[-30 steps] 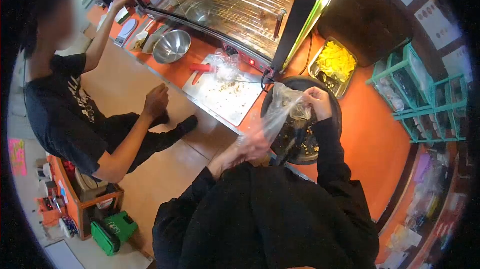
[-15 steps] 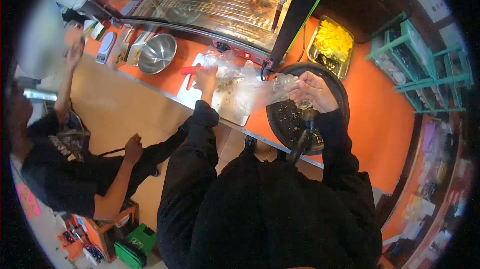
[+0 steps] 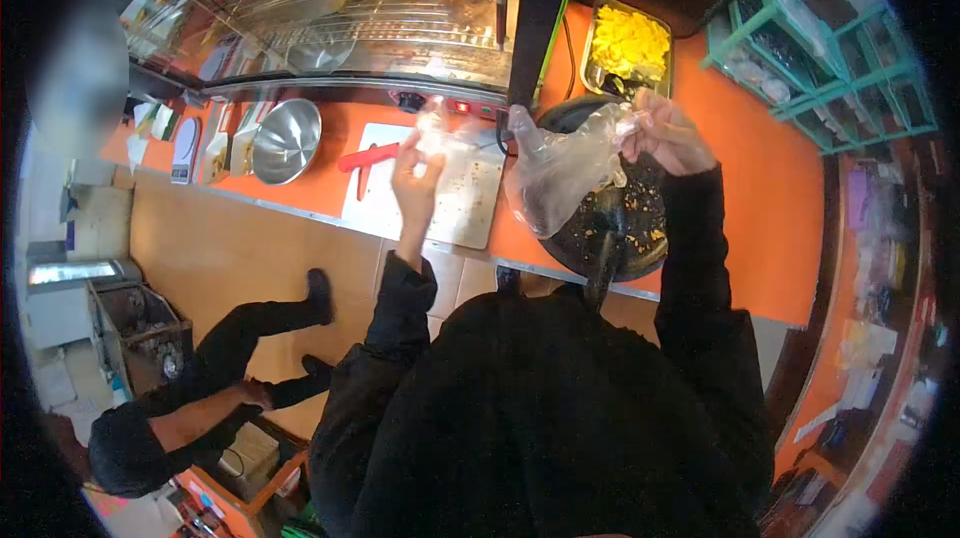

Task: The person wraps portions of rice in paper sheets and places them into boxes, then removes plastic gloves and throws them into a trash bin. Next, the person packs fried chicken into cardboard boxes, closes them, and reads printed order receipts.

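Note:
My right hand (image 3: 672, 138) pinches the top of a thin, clear plastic glove (image 3: 560, 178), which hangs loose with a finger-like part sticking up. My left hand (image 3: 418, 183) is raised above the white cutting board (image 3: 470, 208), its fingers closed on a crumpled piece of clear plastic (image 3: 434, 128). A red-handled tool (image 3: 368, 157) lies on the board's left side, close to my left hand; its kind is unclear. Crumbs are scattered over the board. Below the glove and my right hand sits a large, dark round pan (image 3: 625, 208) holding bits of food.
A glass warming cabinet (image 3: 380, 28) runs along the back. A steel bowl (image 3: 287, 142) and a scale (image 3: 186, 148) stand left. A tray of yellow food (image 3: 628, 43) and green racks (image 3: 800, 58) are at right. Another person (image 3: 190, 418) is at lower left.
My hands have moved apart and the clear plastic between them has separated, with a piece now in each. The other person has bent lower. The camera view has shifted.

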Demonstrator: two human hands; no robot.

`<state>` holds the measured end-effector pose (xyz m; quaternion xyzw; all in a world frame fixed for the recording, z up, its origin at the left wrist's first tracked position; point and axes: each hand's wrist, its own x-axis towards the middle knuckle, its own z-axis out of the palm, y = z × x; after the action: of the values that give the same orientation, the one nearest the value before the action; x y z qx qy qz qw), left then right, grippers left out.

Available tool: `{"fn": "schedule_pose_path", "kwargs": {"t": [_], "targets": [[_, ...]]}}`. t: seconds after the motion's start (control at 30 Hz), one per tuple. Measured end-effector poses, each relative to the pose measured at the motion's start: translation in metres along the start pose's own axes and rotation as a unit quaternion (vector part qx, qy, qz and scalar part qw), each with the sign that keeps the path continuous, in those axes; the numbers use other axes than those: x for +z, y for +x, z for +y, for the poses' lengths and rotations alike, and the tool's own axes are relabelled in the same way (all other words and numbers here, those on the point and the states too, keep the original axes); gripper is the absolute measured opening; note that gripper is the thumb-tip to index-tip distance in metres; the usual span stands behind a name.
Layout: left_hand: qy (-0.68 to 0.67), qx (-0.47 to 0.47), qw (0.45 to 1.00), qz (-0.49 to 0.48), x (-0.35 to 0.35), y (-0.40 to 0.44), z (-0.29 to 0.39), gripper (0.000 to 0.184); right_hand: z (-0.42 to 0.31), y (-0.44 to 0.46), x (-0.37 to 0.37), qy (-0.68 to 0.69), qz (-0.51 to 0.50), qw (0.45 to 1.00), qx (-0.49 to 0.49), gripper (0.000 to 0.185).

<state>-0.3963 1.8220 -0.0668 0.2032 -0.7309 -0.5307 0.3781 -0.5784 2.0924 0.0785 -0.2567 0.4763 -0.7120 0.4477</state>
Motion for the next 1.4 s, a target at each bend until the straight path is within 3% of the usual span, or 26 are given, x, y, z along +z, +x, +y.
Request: {"fn": "schedule_pose_path", "kwargs": {"t": [0.07, 0.13, 0.23, 0.3, 0.33, 0.4, 0.47, 0.5, 0.53, 0.6, 0.67, 0.73, 0.83, 0.87, 0.93, 0.97, 1.0, 1.03, 1.07, 1.1, 1.17, 1.2, 1.27, 1.3, 1.33, 1.4], "targets": [[-0.038, -0.105, 0.990, -0.082, 0.029, -0.015, 0.009, 0.017, -0.003, 0.010, -0.005, -0.029, -0.051, 0.998, 0.004, 0.016], [-0.142, -0.167, 0.973, -0.076, 0.063, -0.033, 0.008, 0.026, -0.004, 0.018, -0.009, -0.046, -0.046, 0.998, -0.007, 0.017], [-0.266, -0.190, 0.937, -0.120, 0.091, -0.055, 0.045, 0.042, 0.007, 0.029, -0.034, -0.112, 0.052, 0.992, -0.007, 0.016], [-0.234, -0.041, 0.964, -0.116, 0.112, -0.070, 0.046, 0.060, 0.020, 0.034, -0.042, -0.086, 0.090, 0.991, -0.039, 0.015], [-0.235, -0.044, 0.963, -0.121, 0.115, -0.068, 0.056, 0.060, 0.029, 0.035, -0.048, -0.060, 0.123, 0.988, -0.067, 0.015], [0.082, 0.090, 0.974, -0.189, 0.122, -0.063, 0.072, 0.069, 0.052, 0.033, -0.063, -0.075, 0.123, 0.989, -0.034, 0.025], [0.074, 0.058, 0.973, -0.213, 0.135, -0.056, 0.059, 0.066, 0.065, 0.026, -0.062, -0.329, 0.213, 0.918, -0.056, 0.052], [0.081, 0.043, 0.968, -0.232, 0.138, -0.049, 0.054, 0.063, 0.053, 0.010, -0.049, -0.560, 0.268, 0.783, -0.041, 0.079], [0.088, 0.026, 0.964, -0.251, 0.141, -0.044, 0.049, 0.061, 0.062, -0.003, -0.053, -0.589, 0.309, 0.746, -0.014, 0.091], [0.101, 0.082, 0.971, -0.200, 0.148, -0.042, 0.040, 0.056, 0.099, -0.017, -0.069, -0.565, 0.232, 0.784, 0.117, 0.091], [0.030, -0.037, 0.978, -0.202, 0.150, -0.044, 0.031, 0.058, 0.127, -0.013, -0.063, -0.571, 0.217, 0.774, 0.169, 0.089], [0.024, -0.040, 0.977, -0.209, 0.153, -0.043, 0.026, 0.059, 0.138, -0.004, -0.065, -0.567, 0.261, 0.761, 0.178, 0.080], [0.023, -0.032, 0.976, -0.216, 0.154, -0.034, 0.038, 0.067, 0.138, 0.009, -0.070, -0.516, 0.316, 0.792, 0.084, 0.065], [0.048, 0.022, 0.972, -0.229, 0.152, -0.033, 0.053, 0.069, 0.136, 0.013, -0.068, -0.516, 0.314, 0.793, 0.083, 0.065], [0.074, 0.073, 0.965, -0.242, 0.149, -0.031, 0.060, 0.070, 0.135, 0.017, -0.065, -0.217, 0.291, 0.931, -0.019, 0.067], [0.042, 0.072, 0.964, -0.251, 0.151, -0.030, 0.053, 0.066, 0.139, 0.017, -0.067, -0.170, 0.283, 0.943, -0.041, 0.070], [0.009, 0.072, 0.963, -0.259, 0.156, -0.027, 0.044, 0.062, 0.137, 0.013, -0.070, -0.170, 0.283, 0.943, -0.040, 0.070], [-0.077, 0.036, 0.968, -0.237, 0.160, -0.024, 0.035, 0.052, 0.130, 0.006, -0.075, -0.284, 0.306, 0.904, -0.086, 0.071], [-0.079, 0.036, 0.968, -0.237, 0.160, -0.024, 0.026, 0.052, 0.122, -0.001, -0.082, -0.395, 0.324, 0.850, -0.131, 0.072], [-0.015, 0.063, 0.967, -0.245, 0.153, -0.018, 0.033, 0.047, 0.115, -0.013, -0.088, -0.368, 0.375, 0.841, -0.127, 0.072], [0.059, 0.157, 0.960, -0.224, 0.147, -0.012, 0.057, 0.039, 0.095, -0.036, -0.102, -0.225, 0.381, 0.893, -0.088, 0.073], [0.059, 0.156, 0.961, -0.223, 0.152, -0.009, 0.059, 0.039, 0.074, -0.044, -0.091, -0.154, 0.365, 0.917, -0.055, 0.074], [0.113, 0.316, 0.921, -0.197, 0.172, 0.003, 0.060, 0.041, 0.061, -0.057, -0.070, -0.079, 0.350, 0.930, -0.074, 0.075], [0.130, 0.297, 0.922, -0.211, 0.184, 0.006, 0.053, 0.042, 0.058, -0.060, -0.064, -0.005, 0.332, 0.938, -0.095, 0.077], [0.124, 0.286, 0.923, -0.227, 0.185, 0.015, 0.064, 0.040, 0.059, -0.062, -0.060, -0.007, 0.335, 0.937, -0.095, 0.077], [0.121, 0.318, 0.930, -0.143, 0.198, 0.029, 0.055, 0.042, 0.064, -0.060, -0.057, -0.155, 0.346, 0.923, -0.069, 0.075]]}}
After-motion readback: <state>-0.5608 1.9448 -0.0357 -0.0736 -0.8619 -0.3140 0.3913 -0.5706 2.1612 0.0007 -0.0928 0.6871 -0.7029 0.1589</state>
